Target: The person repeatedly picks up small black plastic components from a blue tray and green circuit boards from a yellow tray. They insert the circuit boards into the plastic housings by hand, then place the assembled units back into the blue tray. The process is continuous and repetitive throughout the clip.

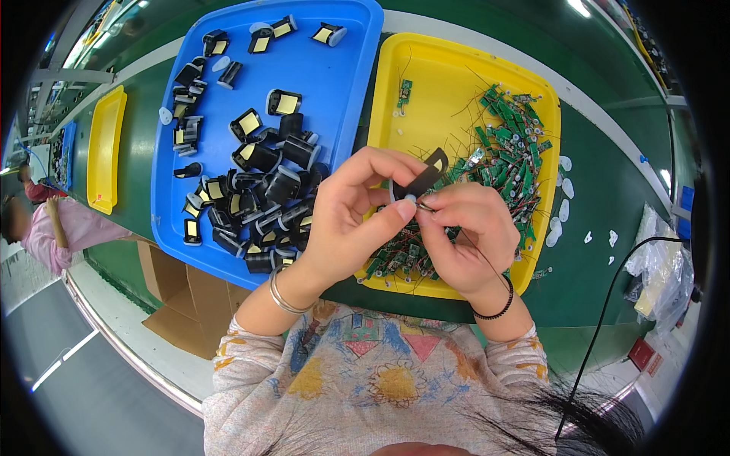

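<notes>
Between thumb and fingers, my left hand [353, 209] grips a black plastic housing [420, 182] over the inner edge of the yellow tray. My right hand [471, 232] pinches close against the housing's lower end; a thin dark wire trails down from those fingertips toward the wrist. What exactly the right fingertips hold is small and partly hidden. Under and beyond my hands, the yellow tray [468, 45] bears a heap of small green circuit boards [506, 144] with thin wires. To the left, the blue tray [258, 83] carries many similar black housings [281, 182] with pale yellow pads.
White oval pieces [563, 210] lie on the green table [593, 281] right of the yellow tray. A clear plastic bag [658, 262] and a black cable [601, 319] are farther right. Another yellow tray [106, 152], a cardboard box [182, 296] and a person in pink [57, 235] appear left.
</notes>
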Demonstrator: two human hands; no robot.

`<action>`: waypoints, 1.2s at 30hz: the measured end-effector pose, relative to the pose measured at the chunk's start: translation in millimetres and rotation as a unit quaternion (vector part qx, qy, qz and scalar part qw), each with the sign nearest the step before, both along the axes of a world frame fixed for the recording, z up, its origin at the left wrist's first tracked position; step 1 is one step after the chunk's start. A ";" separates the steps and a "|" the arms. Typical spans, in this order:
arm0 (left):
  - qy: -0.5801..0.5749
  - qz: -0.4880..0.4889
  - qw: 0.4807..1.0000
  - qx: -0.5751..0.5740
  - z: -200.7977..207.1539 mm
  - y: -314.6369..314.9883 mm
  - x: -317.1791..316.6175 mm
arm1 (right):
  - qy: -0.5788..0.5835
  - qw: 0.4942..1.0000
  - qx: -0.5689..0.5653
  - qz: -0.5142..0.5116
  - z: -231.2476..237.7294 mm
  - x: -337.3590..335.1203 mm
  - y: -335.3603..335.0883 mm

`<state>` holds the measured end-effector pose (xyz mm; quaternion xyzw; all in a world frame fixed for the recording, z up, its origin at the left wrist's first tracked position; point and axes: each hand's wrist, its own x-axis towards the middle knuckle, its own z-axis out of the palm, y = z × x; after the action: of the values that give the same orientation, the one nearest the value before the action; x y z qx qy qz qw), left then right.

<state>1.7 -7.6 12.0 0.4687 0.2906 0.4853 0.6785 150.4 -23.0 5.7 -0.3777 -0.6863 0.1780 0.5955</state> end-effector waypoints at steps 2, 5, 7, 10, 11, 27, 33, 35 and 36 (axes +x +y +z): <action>-0.008 -0.006 1.000 -0.014 0.0 0.1 1.8 | 0.005 1.000 -0.004 -0.001 -0.3 1.2 -0.2; -0.020 -0.009 1.000 -0.016 1.1 0.6 2.6 | 0.006 1.000 -0.007 -0.004 1.0 1.8 0.0; -0.022 -0.003 1.000 -0.021 0.1 -0.1 1.2 | 0.001 1.000 -0.012 -0.004 2.7 -0.1 0.6; -0.005 0.027 1.000 0.000 -4.5 -3.3 0.0 | -0.017 0.999 -0.035 -0.006 5.0 0.3 -3.0; 0.010 0.014 1.000 0.013 -2.0 -1.9 -2.3 | -0.021 0.999 -0.043 -0.012 4.2 0.0 -4.2; 0.012 0.089 0.994 0.062 -0.5 1.0 -9.9 | 0.182 0.958 -0.197 0.104 -1.5 2.1 -13.0; 0.062 0.098 0.989 0.087 7.7 4.5 -12.2 | 0.208 0.957 -0.189 0.068 -6.4 12.8 3.7; 0.104 0.111 0.978 0.140 8.4 3.5 -9.4 | 0.101 0.973 -0.203 0.049 -7.7 14.0 2.4; 0.126 0.124 0.968 0.177 6.4 2.5 -7.6 | 0.019 0.974 -0.223 0.034 -8.0 14.1 -0.9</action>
<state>-5.9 -5.1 18.4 0.5992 0.3394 0.5457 0.4775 164.5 -23.9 -2.4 -0.4740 -0.6305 0.3537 0.5027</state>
